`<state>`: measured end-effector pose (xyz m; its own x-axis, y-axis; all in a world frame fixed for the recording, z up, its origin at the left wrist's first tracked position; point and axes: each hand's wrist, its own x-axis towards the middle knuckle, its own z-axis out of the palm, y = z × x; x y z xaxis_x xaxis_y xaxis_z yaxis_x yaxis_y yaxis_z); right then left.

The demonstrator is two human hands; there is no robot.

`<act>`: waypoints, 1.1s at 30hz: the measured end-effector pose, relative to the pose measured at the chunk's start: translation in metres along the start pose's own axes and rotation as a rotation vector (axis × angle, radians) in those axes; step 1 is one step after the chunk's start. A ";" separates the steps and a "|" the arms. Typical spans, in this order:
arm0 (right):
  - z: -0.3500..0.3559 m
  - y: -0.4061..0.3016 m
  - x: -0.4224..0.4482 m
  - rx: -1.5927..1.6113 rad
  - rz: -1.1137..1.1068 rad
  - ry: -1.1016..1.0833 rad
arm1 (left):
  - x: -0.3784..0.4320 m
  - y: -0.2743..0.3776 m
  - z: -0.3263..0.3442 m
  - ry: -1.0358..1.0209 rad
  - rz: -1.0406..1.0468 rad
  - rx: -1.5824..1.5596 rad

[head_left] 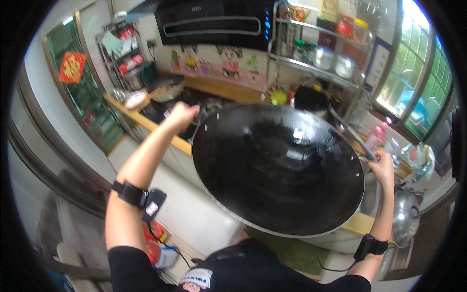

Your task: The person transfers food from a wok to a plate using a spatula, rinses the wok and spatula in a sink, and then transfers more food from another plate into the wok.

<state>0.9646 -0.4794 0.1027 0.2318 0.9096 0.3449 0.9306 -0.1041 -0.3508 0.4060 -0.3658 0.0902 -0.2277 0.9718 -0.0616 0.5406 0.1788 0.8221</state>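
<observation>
A large black wok spans the middle of the view, tilted and raised in front of my body. Its dark inside shines as though wet or oiled. My left hand is curled at its left edge by two rivets; the handle there is mostly hidden by my fingers. At the opposite edge, my right hand grips the wok's right side. A grey metal rod ends against my right fingers; whether I hold it too, I cannot tell.
Behind the wok is a black glass hob, bearing a pan on its left. A range hood hangs above. A metal rack holds jars. At right are a pink bottle, a sink and a metal lid.
</observation>
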 end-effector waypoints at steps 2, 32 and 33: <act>0.027 -0.058 0.027 0.020 -0.018 -0.070 | 0.018 -0.029 -0.041 0.034 -0.052 0.019; 0.412 -0.455 0.262 -0.243 0.246 0.055 | 0.609 -0.206 -0.222 -0.125 0.050 0.270; 0.416 -0.455 0.266 -0.249 0.247 0.052 | 0.611 -0.207 -0.222 -0.133 0.031 0.253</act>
<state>0.4849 -0.0231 -0.0078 0.4669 0.8236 0.3220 0.8835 -0.4193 -0.2089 -0.0251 0.1563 0.0082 -0.1087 0.9860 -0.1261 0.7347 0.1651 0.6580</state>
